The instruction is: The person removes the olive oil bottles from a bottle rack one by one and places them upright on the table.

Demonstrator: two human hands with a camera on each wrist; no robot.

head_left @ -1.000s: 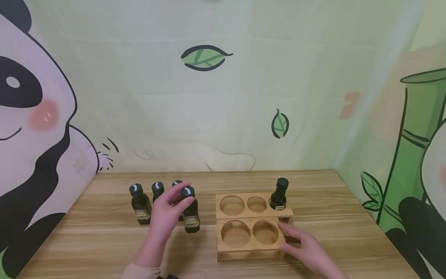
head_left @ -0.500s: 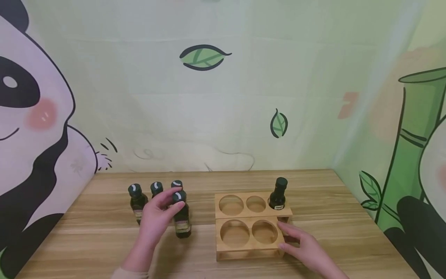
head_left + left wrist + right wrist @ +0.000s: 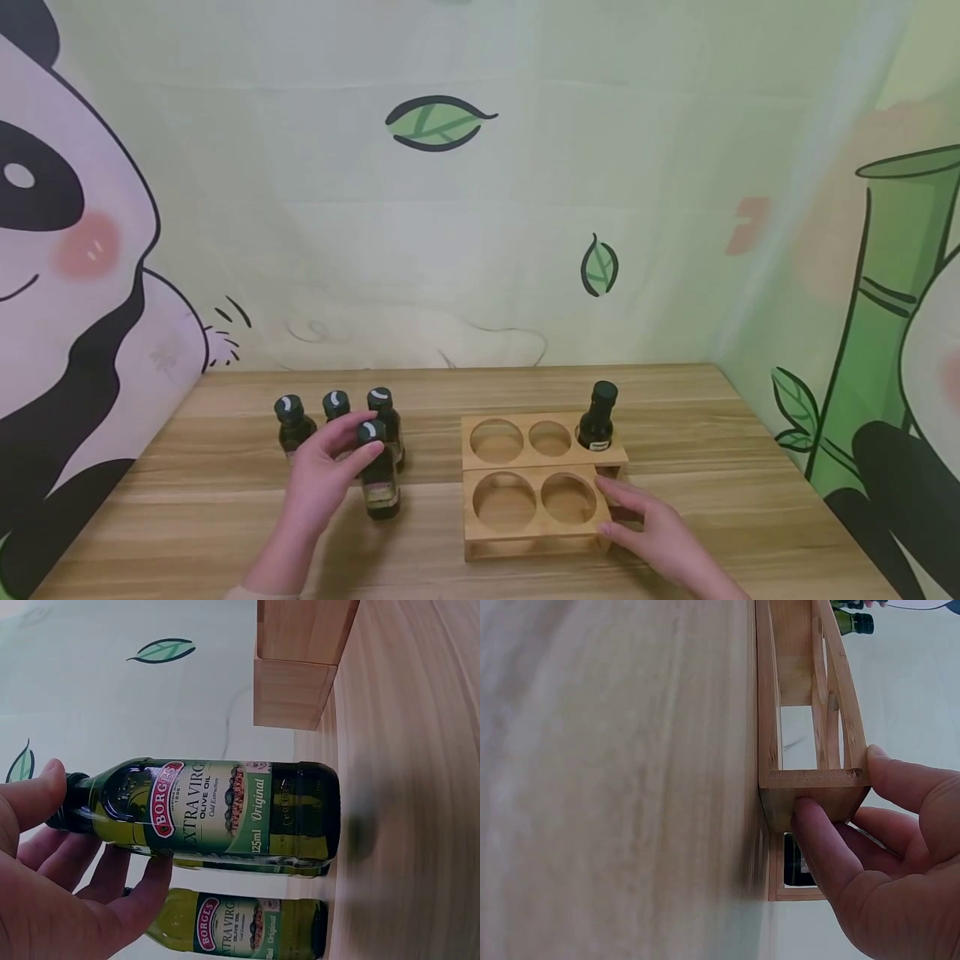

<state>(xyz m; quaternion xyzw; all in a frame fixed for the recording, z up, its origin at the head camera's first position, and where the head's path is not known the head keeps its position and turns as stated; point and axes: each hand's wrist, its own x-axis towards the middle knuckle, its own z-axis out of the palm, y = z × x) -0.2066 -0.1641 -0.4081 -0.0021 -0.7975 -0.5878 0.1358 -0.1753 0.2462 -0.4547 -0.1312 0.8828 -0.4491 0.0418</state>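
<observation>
My left hand (image 3: 318, 479) pinches a small olive oil bottle (image 3: 380, 483) by its dark-capped neck. The bottle is upright, its base close over the table; a "Borges" label (image 3: 210, 802) faces the left wrist view. Behind and beside this hand stand three similar bottles (image 3: 390, 433), partly hidden. With thumb and fingers, my right hand (image 3: 660, 533) holds the right end of a two-tier wooden rack (image 3: 540, 537) with round holes. A dark bottle (image 3: 597, 425) sits in the rack's back right hole; the other holes shown hold nothing.
The wood-grain table (image 3: 420, 575) meets a printed cloth backdrop (image 3: 480, 233) at its far edge. Panda and bamboo pictures cover the side cloths. The rack stands to the right of the bottles.
My left hand has carried its bottle left and slightly toward me, uncovering more of the bottle behind it. My right hand has stayed at the rack's right end.
</observation>
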